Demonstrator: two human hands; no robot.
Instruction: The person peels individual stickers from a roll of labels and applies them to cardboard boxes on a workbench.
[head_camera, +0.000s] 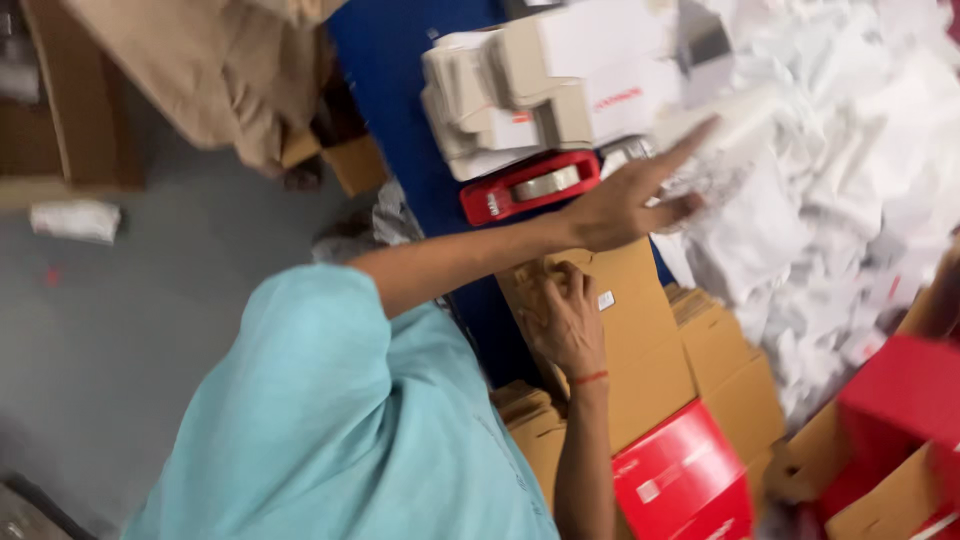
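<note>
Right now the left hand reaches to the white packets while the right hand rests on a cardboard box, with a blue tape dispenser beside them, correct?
Not quite: the tape dispenser is red, not blue, as the head view shows. The left hand reaches to the white packets, and the right hand rests on the cardboard box.

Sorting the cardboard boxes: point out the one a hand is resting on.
The flat brown cardboard box with a small white label, lying against the blue table edge. The right hand presses on its near end; the other brown boxes lie untouched.
</note>
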